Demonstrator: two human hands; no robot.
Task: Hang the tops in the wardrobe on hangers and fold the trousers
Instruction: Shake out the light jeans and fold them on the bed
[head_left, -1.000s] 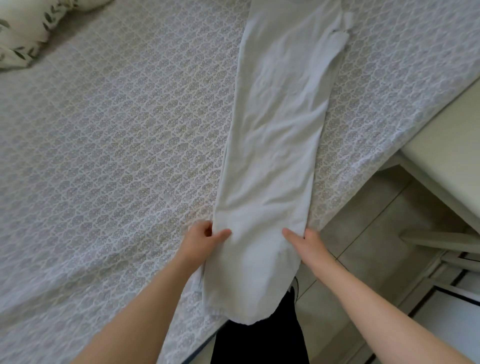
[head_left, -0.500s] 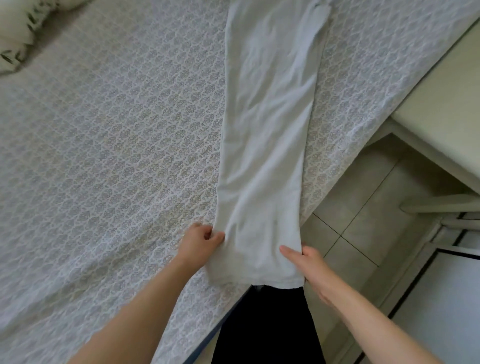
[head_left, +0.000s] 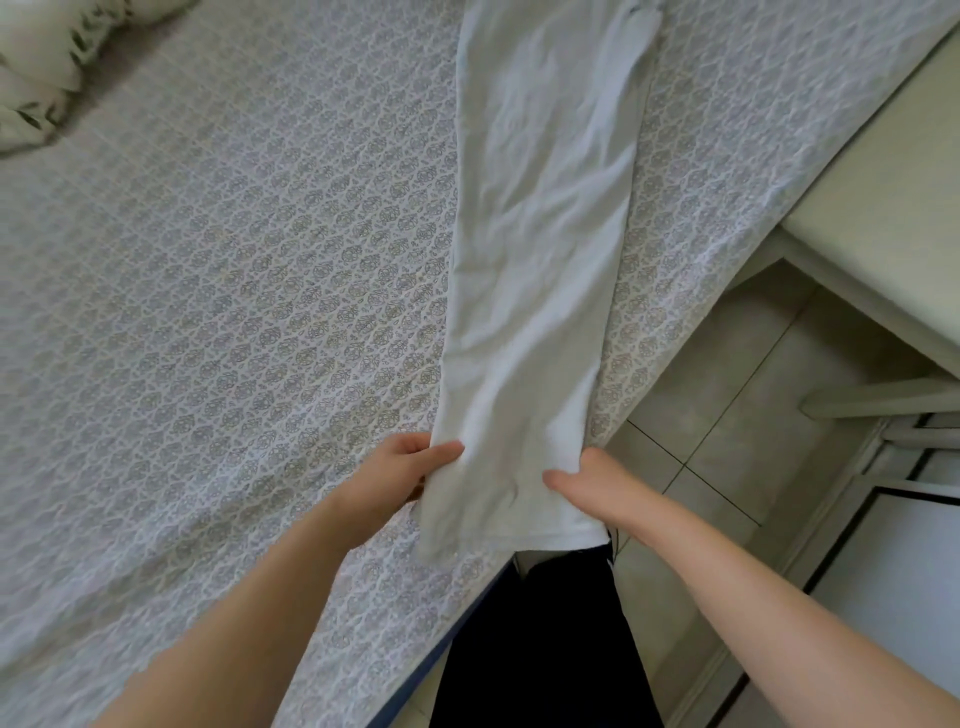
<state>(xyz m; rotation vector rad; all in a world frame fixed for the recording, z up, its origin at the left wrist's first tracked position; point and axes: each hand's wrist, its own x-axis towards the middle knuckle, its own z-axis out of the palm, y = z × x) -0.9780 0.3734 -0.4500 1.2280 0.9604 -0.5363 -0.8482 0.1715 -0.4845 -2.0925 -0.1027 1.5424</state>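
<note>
Pale grey-white trousers (head_left: 540, 249) lie lengthwise on the bed, legs stacked one on the other, the hem end nearest me at the bed's edge. My left hand (head_left: 400, 473) pinches the left edge of the leg near the hem, thumb on top. My right hand (head_left: 592, 478) grips the right edge, thumb over the cloth and fingers under it. The near end is lifted a little off the bedspread. The waist end runs out of view at the top.
A patterned grey-white bedspread (head_left: 218, 291) covers the bed. A leaf-print pillow (head_left: 36, 83) lies at the far left. To the right stands pale furniture (head_left: 878, 270) over a tiled floor (head_left: 727, 415). My dark trouser legs (head_left: 535, 639) stand against the bed's edge.
The hem end, which hung over the bed's edge, has been drawn up onto the bed. Both hands kept their hold on the leg edges and shifted slightly forward.
</note>
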